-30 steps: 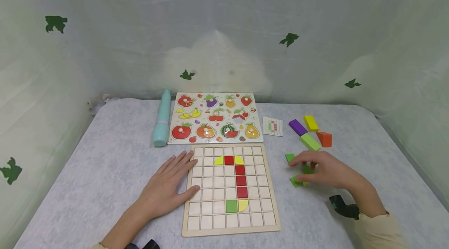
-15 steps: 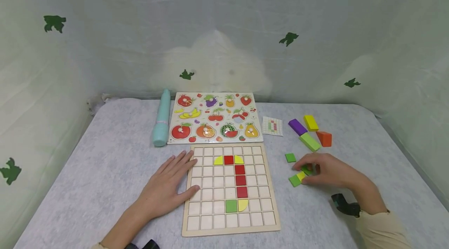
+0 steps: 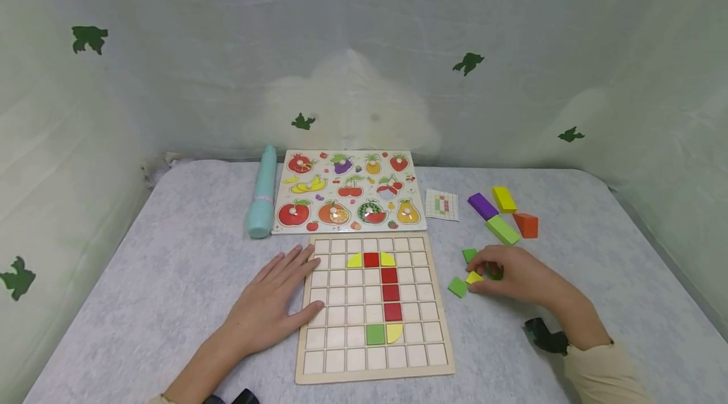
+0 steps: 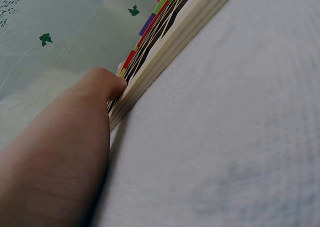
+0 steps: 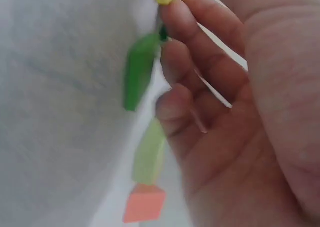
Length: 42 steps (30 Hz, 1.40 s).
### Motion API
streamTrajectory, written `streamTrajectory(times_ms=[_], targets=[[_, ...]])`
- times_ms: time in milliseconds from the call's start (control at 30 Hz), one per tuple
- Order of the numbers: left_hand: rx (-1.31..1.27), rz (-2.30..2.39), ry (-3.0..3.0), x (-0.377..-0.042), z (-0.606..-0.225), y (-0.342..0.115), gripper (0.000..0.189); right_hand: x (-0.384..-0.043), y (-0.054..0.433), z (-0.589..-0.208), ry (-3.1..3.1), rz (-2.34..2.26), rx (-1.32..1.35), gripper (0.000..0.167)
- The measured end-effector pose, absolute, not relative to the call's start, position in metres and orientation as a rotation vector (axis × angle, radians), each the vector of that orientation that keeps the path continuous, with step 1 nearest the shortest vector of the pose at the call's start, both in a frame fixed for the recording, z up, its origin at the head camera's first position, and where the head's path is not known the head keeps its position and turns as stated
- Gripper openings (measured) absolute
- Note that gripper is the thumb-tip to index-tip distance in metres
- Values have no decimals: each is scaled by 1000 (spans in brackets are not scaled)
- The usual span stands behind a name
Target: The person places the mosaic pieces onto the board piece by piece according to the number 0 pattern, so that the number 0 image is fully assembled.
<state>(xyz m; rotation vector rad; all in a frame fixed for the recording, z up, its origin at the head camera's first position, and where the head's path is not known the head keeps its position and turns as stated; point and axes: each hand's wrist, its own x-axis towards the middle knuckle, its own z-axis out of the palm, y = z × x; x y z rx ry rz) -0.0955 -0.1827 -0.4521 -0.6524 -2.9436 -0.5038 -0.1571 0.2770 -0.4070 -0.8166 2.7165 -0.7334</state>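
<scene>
My left hand (image 3: 264,315) lies flat with fingers spread, fingertips and thumb on the left edge of a wooden grid board (image 3: 335,379). Red squares (image 3: 390,293), yellow quarter-rounds (image 3: 394,333) and a green square (image 3: 375,334) sit in some of its cells. Right of the board, my right hand (image 3: 516,272) pinches a small yellow piece (image 3: 474,277) between thumb and forefinger; it shows at the fingertips in the right wrist view. A loose green square (image 3: 457,287) lies just left of it, another green square (image 3: 469,255) behind it. One more green piece (image 5: 140,69) is partly under the hand.
Farther back are purple (image 3: 483,207), yellow (image 3: 504,200), light green (image 3: 502,231) and orange blocks (image 3: 526,226). A small pattern card (image 3: 442,205) lies beside a fruit knob puzzle (image 3: 349,192) behind the board. A pale blue bottle-shaped object (image 3: 263,195) stands at the puzzle's left.
My right hand has moved slightly left with the yellow piece. The green square beside that piece has shifted left towards the board. My left hand has stayed in place.
</scene>
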Motion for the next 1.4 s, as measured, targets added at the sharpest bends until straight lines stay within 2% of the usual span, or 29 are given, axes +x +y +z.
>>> streamTrajectory(times_ms=[567,1400], targets=[[-649,-494,-2949,-95,-453,-182,78,-155,276,-399,2734,-645,-849,18],[-649,-493,-2948,-96,-453,-183,79,-146,244,-403,2815,-663,-927,22]])
